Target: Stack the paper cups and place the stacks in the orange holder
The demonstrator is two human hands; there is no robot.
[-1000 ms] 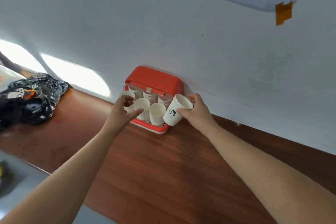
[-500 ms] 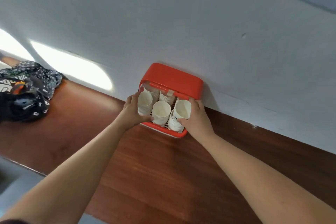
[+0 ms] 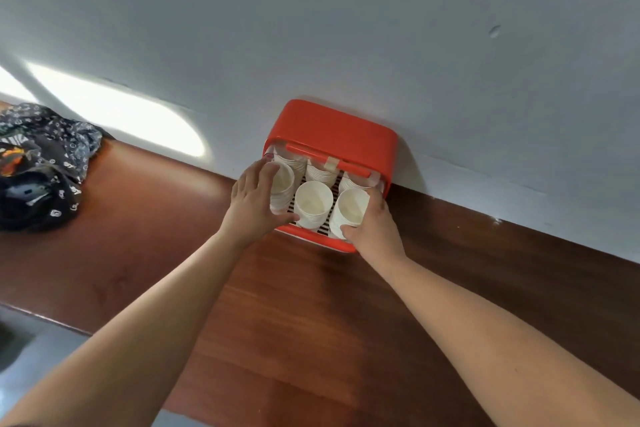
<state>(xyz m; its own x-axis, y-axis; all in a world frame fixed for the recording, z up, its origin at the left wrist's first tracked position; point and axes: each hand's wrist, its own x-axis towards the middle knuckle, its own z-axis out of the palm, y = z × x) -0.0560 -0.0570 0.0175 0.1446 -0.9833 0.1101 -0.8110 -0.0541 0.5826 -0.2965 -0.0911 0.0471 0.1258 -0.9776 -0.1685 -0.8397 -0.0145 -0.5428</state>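
Left hand (image 3: pixel 254 204) grips left stack (image 3: pixel 282 180); right hand (image 3: pixel 374 229) grips right stack (image 3: pixel 351 206), now seated in orange holder (image 3: pixel 332 135).

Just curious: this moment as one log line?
left hand grips left stack | right hand grips right stack | both in holder

No legible text — none anywhere

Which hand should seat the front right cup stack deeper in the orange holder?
Right. The right hand grips the front right stack, thumb and fingers round it. The left hand holds the front left stack in the orange holder, beyond the middle stack.
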